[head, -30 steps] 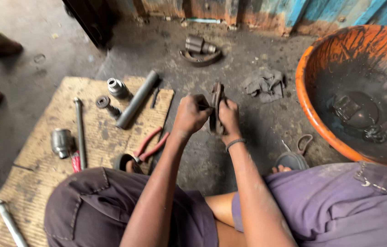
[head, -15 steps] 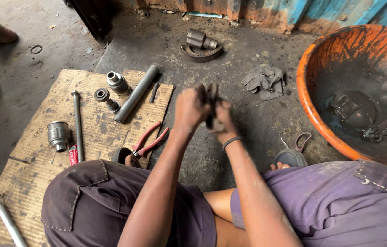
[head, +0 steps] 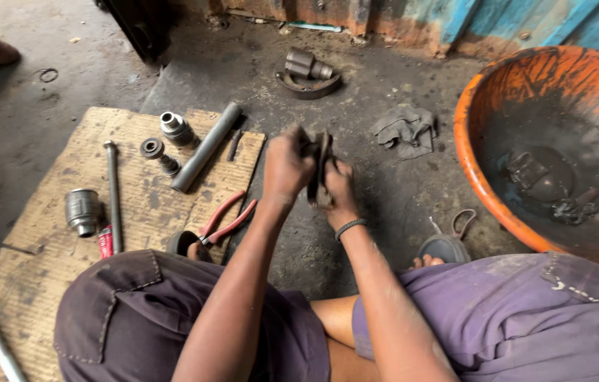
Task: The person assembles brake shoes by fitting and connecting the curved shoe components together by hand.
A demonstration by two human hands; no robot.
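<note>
Dark metal part (head: 321, 166) gripped between left hand (head: 286, 166) and right hand (head: 342, 187).

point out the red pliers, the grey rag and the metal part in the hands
red pliers (head: 227, 218), head view, on the red handles
grey rag (head: 404, 129), head view, middle of the crumpled cloth
metal part (head: 323, 164), head view, on the dark edge between both hands

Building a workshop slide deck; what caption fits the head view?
Both hands, left hand and right hand, grip a dark metal part above a greasy floor.

Grimy matt metal part (head: 320, 166), rough cardboard (head: 44, 233)
</note>
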